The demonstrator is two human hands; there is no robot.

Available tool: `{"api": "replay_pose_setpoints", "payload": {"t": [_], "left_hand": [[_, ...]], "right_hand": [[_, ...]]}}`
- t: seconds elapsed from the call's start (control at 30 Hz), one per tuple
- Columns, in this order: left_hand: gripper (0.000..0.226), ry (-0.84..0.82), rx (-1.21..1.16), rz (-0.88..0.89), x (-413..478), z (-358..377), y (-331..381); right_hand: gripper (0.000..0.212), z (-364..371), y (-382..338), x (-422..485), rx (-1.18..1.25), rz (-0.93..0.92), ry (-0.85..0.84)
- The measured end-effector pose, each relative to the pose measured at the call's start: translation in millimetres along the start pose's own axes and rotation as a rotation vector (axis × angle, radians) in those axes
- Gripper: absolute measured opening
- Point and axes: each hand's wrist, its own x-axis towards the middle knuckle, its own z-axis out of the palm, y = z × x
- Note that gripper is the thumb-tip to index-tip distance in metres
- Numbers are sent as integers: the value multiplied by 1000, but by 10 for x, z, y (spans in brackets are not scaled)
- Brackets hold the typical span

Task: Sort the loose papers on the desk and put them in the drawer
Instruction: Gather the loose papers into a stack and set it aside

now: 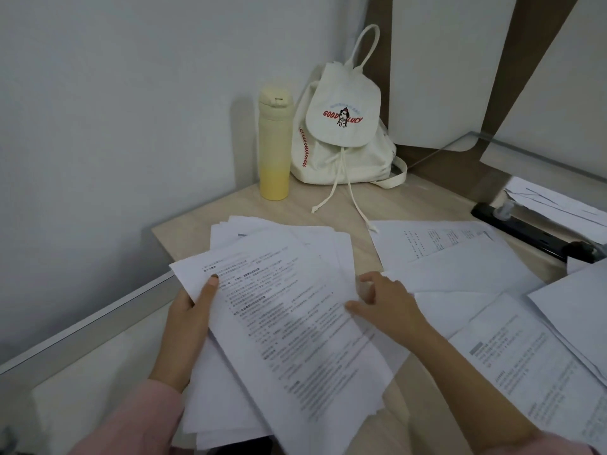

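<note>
A fanned stack of printed white papers (289, 323) fills the middle of the wooden desk (331, 198). My left hand (190, 310) grips the stack's left edge, with the thumb lying on the top sheet. At the stack's right edge my right hand (384, 300) rests with its fingers spread and the thumb on the top sheet. More loose sheets (460, 257) lie to the right, and further printed pages (525, 366) spread toward the lower right. No drawer shows in this view.
A yellow bottle (274, 142) and a white drawstring backpack (341, 126) stand at the back against the wall. A black bar-shaped object (532, 231) lies at the right, with more papers (558, 201) behind it. A grey ledge (85, 323) borders the desk's left edge.
</note>
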Motion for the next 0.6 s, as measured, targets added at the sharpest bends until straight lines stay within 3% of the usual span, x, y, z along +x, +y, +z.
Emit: {"api": "replay_pose_setpoints", "payload": {"t": [0.17,0.23,0.4,0.47,0.5,0.53,0.6], "left_hand": [[46,-25,-67,-77,-75,35,-93],[40,-104,-50,-97,-98,49,-154],[33,-247,27,-41,-118,97,-160],[36,-272,58,33,-137,103,-86],[38,-284,67,67,-149,104,-44],[39,-297,69,97,-165,106,0],[39,-326,35,141,-206,130,116]], "right_hand": [[24,173,-54,-134,-41,63,81],[19,215,-49,-199,-57,48,158],[30,265,33,-237,32,-30,120],[12,192,58,-220,244,2,167],[18,138,68,-217,394,57,175],[36,74,77,-228,557,117,139],[57,-55,90,-267,885,176,-9]]}}
